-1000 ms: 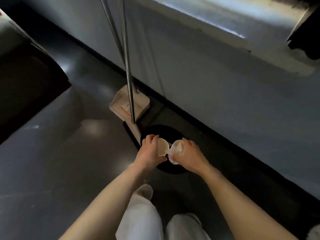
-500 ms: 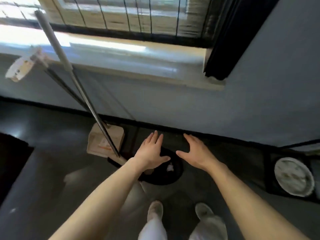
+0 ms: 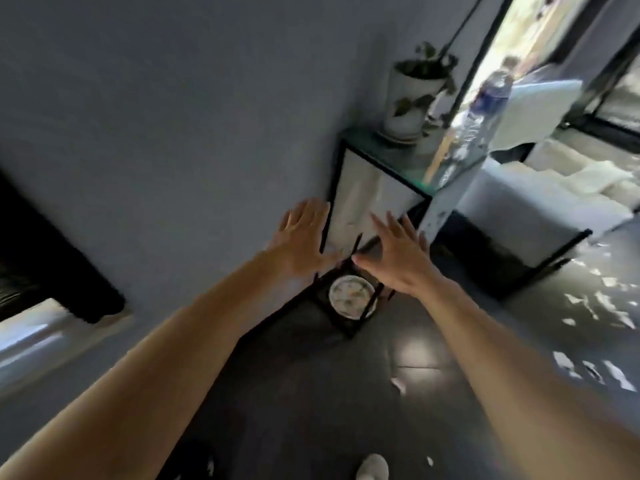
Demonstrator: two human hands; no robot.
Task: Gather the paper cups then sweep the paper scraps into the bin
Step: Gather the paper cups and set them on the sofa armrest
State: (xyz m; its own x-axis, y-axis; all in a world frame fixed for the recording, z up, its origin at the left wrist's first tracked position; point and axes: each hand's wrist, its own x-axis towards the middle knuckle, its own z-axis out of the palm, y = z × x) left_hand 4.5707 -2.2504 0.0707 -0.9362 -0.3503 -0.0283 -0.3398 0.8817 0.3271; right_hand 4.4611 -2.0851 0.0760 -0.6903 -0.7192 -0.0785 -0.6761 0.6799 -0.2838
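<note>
Both hands reach forward with straight, spread fingers and empty palms: the left hand [image 3: 301,237] and the right hand [image 3: 398,258] hover side by side before a glass-topped table [image 3: 381,157] carrying a potted plant [image 3: 408,98] and a water bottle [image 3: 485,102]. Paper scraps [image 3: 609,370] lie scattered over the dark floor [image 3: 311,393] at the right, well apart from the hands.
</note>
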